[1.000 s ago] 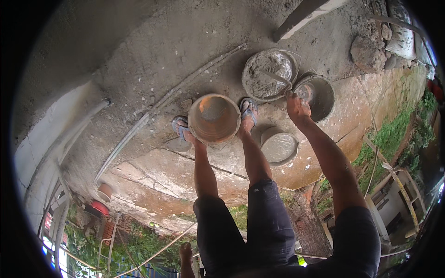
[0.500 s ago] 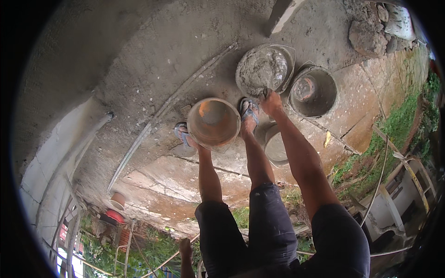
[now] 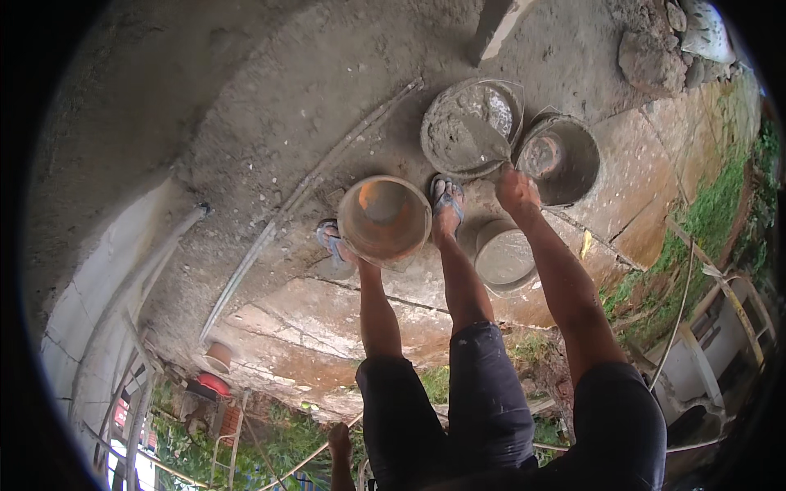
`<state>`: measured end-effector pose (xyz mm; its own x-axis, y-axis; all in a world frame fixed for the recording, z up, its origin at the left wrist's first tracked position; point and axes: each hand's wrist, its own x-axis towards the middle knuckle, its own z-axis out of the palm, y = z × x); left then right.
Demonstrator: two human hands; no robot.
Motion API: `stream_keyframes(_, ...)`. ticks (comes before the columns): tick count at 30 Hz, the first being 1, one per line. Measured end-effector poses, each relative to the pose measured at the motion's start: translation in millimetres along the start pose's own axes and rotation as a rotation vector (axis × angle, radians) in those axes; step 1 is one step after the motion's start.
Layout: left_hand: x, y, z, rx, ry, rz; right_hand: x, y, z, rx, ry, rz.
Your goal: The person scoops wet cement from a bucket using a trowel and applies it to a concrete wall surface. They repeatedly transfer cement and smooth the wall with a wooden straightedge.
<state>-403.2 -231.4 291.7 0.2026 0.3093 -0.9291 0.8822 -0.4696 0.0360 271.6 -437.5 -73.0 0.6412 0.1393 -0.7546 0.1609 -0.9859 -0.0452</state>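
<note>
Over the bucket [image 3: 517, 110] of mortar [image 3: 446, 141]: my trowel [image 3: 486, 139], right hand [image 3: 518, 190] clamped round its handle. My left hand [image 3: 340, 443] is low, can't tell if it's closed. Trowel's probably stiff, heavier when loaded, slippery wet, so grip that handle.

Four buckets [image 3: 368, 239] near the feet [image 3: 446, 224], one trowel [image 3: 489, 141], two hands [image 3: 517, 190], two feet, two sandals [image 3: 449, 199], one red container [image 3: 214, 385], one small brownish pot [image 3: 218, 358].
</note>
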Motion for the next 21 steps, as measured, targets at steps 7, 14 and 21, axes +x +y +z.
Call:
stream_keyframes(7, 10.1, -11.4, -3.7, 0.074, 0.036, 0.091, 69.2, -44.6, 76.2, 0.245, 0.167, -0.145)
stream_keyframes(14, -31.5, -28.0, -10.9, 0.219, 0.098, 0.268, -20.0, -33.9, 51.0, 0.745, 0.054, -0.104)
stream_keyframes(21, -4.2, 12.8, -38.3, -0.314, 0.236, -0.103, 6.8, 7.0, 10.1, 0.201, 0.230, 0.005)
